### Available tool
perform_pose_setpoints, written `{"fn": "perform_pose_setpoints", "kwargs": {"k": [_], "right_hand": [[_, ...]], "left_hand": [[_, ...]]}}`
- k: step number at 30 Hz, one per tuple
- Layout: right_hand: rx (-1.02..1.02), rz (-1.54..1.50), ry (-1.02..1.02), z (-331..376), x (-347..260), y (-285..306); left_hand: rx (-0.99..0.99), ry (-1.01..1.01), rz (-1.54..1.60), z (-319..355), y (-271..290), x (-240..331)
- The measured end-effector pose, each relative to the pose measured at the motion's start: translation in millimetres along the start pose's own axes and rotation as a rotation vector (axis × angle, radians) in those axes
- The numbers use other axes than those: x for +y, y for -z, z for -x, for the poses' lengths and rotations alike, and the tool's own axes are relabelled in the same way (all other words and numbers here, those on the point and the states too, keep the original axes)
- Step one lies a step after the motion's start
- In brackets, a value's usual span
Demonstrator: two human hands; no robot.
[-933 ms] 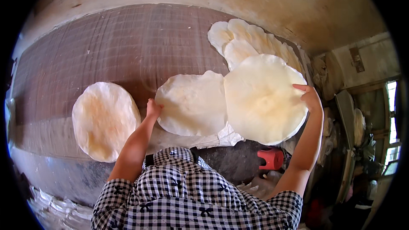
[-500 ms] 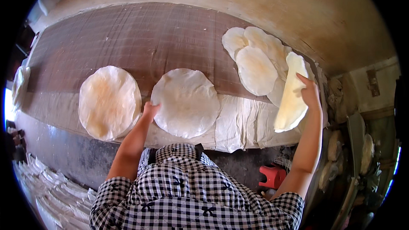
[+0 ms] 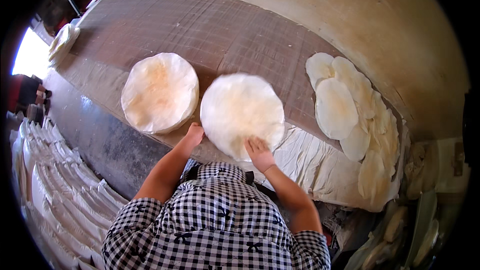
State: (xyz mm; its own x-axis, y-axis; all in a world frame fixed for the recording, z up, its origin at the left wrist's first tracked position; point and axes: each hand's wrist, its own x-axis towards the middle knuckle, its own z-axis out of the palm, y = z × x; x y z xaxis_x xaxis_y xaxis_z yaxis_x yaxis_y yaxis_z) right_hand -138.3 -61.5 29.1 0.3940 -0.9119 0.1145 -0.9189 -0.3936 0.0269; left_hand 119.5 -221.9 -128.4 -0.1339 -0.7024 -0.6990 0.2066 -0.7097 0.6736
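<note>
A round cream-white sheet (image 3: 242,110), thin and slightly fluffy-edged, lies in front of me at the table's near side, its outline a little blurred. At its near left rim, my left hand (image 3: 196,133) is closed with the fingers curled; what is between them is hidden. My right hand (image 3: 259,152) rests on the sheet's near right part with its fingers stretched out flat. To the left is a thicker round stack (image 3: 160,92), cream with a tan middle. Several thinner round sheets (image 3: 337,107) overlap at the table's right end.
The long table (image 3: 220,30) has a brown top and wrinkled pale cloth (image 3: 305,157) along its near right side. A wall (image 3: 360,10) runs behind it. Rows of white wrapped bundles (image 3: 65,185) stand at lower left. A white pile (image 3: 64,42) sits at the table's far left corner.
My right hand has come from the right-hand pile to the middle, and the sheet it held now appears to lie flat there. My view has turned toward the left.
</note>
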Motion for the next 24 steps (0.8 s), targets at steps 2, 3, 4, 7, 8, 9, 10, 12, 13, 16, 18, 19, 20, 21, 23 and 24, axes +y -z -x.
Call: {"fn": "perform_pose_setpoints", "kwargs": {"k": [2, 3, 4, 7, 8, 9, 10, 12, 13, 16, 18, 19, 20, 21, 23, 24], "right_hand": [[0.043, -0.050, -0.036, 18, -5, -35], [0.065, -0.073, -0.060, 25, -3, -47], [0.089, -0.095, -0.057, 22, -2, -46], [0.146, -0.127, -0.077, 17, 6, -13], [0.137, -0.129, -0.069, 23, 11, -13], [0.126, -0.131, -0.061, 29, 16, -13], [0.123, -0.134, -0.047, 32, 17, -13], [0.127, -0.164, 0.001, 37, 10, -30], [0.113, -0.163, 0.002, 47, 14, -39], [0.111, -0.234, -0.089, 48, 11, -25], [0.122, -0.247, -0.096, 49, 10, -27], [0.127, -0.250, -0.103, 50, 11, -27], [0.118, -0.246, -0.111, 51, 11, -27], [0.109, -0.242, -0.119, 53, 12, -26], [0.079, -0.255, -0.132, 53, 11, -18], [0.059, -0.267, -0.146, 53, 10, -11]], "left_hand": [[0.030, 0.000, -0.032, 12, -7, 4], [0.038, 0.001, -0.053, 19, -14, 8], [0.073, 0.001, -0.067, 22, -11, 11], [0.143, -0.008, -0.075, 20, -9, 7], [0.166, -0.027, -0.051, 21, -12, 3], [0.189, -0.045, -0.027, 22, -13, 0], [0.158, -0.027, 0.064, 16, -6, -7], [0.100, -0.002, 0.243, -6, 21, -19], [0.115, -0.015, 0.191, -1, 8, -17], [0.082, -0.042, 0.164, 30, -18, 6], [-0.046, -0.036, 0.320, 32, -17, 16], [-0.017, -0.048, 0.354, 62, -36, 38], [0.033, -0.098, 0.178, 55, -37, 33], [0.081, -0.151, 0.002, 43, -32, 24], [0.005, -0.188, -0.381, 42, -22, 28], [0.007, -0.212, -0.462, 37, -21, 25]]}}
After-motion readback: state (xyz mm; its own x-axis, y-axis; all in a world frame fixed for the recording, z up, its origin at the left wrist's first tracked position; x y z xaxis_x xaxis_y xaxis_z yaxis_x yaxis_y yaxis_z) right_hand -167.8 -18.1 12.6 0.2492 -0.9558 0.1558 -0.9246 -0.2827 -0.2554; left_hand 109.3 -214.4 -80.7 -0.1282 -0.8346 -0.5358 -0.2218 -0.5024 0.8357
